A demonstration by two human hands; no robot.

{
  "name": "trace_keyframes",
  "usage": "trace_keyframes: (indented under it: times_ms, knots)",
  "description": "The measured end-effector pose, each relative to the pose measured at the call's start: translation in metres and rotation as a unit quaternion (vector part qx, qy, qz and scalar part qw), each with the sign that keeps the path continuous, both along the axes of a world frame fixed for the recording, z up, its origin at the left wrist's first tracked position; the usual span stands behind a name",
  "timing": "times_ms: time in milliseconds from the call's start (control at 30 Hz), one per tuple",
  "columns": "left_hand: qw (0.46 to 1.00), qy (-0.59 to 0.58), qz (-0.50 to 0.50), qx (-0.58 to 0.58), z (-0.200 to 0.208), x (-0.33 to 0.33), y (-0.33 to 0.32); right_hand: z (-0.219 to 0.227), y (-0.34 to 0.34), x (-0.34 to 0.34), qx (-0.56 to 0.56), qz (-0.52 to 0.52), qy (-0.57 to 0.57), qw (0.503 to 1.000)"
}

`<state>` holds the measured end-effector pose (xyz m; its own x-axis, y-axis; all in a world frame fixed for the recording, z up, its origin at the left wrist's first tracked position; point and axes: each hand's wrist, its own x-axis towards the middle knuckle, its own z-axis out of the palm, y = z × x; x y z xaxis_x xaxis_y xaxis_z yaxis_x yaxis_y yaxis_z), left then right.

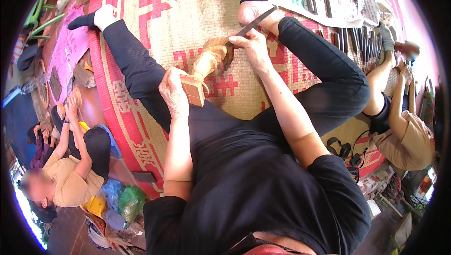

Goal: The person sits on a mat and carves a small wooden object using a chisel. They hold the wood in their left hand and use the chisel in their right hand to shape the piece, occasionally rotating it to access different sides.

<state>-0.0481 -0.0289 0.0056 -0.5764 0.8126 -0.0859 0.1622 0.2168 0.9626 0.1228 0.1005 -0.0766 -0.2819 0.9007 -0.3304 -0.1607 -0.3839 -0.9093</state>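
Observation:
Between my spread legs I hold a carved wooden figure (206, 64), tilted, with its square block base (192, 91) toward me. My left hand (174, 91) is closed round the figure near that base. My right hand (254, 50) grips a long, flat, dark tool that looks like a file (258, 20), thumb pressed along it. One end of the file sticks out up and to the right, over my bare foot. Its other end lies at the figure's darker far part, where I cannot tell whether it touches.
I sit on a red and straw-coloured woven mat (155, 29). Several dark-handled tools (354, 41) lie at the upper right, some on a white cloth (336, 15). People sit at both sides, one in a tan shirt (405, 142) at right. Plastic bags (131, 201) lie at lower left.

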Motion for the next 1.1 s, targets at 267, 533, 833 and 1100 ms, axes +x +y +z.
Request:
trace_keyframes:
  times_ms: [267,533,833,1100]
  knots:
    - [0.998,-0.014,0.055,-0.007,-0.002,0.003,0.002,-0.008,0.014,0.009,-0.037,-0.082,0.049,0.995]
    - [0.998,-0.014,0.063,-0.019,-0.001,0.006,0.004,-0.012,0.008,-0.003,-0.03,-0.099,0.045,0.994]
    - [0.995,-0.061,0.081,-0.016,0.0,0.003,0.004,-0.004,-0.005,-0.018,-0.036,-0.05,0.071,0.996]
    - [0.995,-0.055,0.077,-0.009,-0.001,0.002,0.004,-0.008,0.01,-0.005,-0.074,-0.101,0.072,0.99]
